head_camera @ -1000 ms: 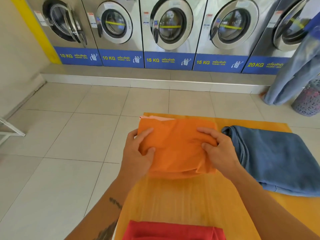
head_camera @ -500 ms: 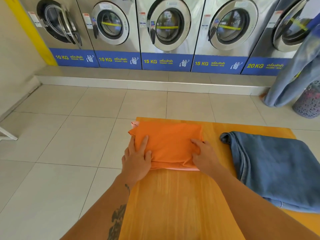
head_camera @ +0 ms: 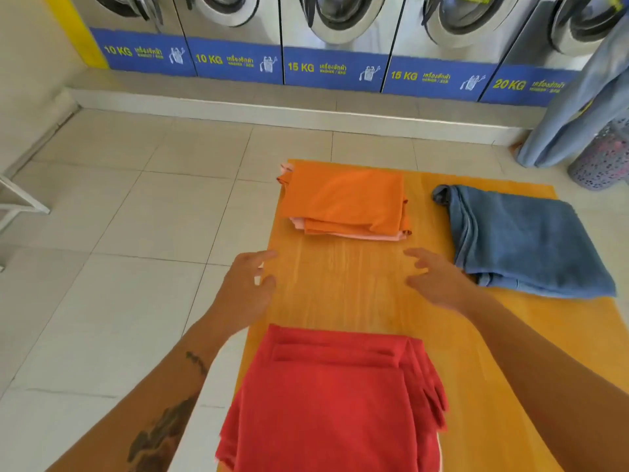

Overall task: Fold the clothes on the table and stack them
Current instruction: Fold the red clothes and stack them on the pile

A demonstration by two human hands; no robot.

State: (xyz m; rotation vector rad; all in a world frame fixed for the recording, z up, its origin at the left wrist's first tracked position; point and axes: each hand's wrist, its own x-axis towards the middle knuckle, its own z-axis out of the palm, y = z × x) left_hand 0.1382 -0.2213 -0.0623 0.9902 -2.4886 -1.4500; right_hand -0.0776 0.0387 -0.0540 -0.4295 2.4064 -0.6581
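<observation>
Both hands, left hand (head_camera: 243,287) and right hand (head_camera: 437,281), hover spread and empty over the wooden table (head_camera: 343,284), near the folded orange garment (head_camera: 347,199).

Three folded clothes piles: one orange (head_camera: 343,199), one blue (head_camera: 520,240), one red (head_camera: 326,403); five washers (head_camera: 335,25).

Wood table (head_camera: 343,287) w/ orange stack (head_camera: 343,199), blue towel (head_camera: 524,240), red cloth (head_camera: 326,403).

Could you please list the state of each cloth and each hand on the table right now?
Orange cloth: folded, lying on a pink piece.
Blue cloth: loosely folded, lying apart.
Red cloth: folded, nearest.
Left hand: open, holding nothing.
Right hand: open, holding nothing.
</observation>
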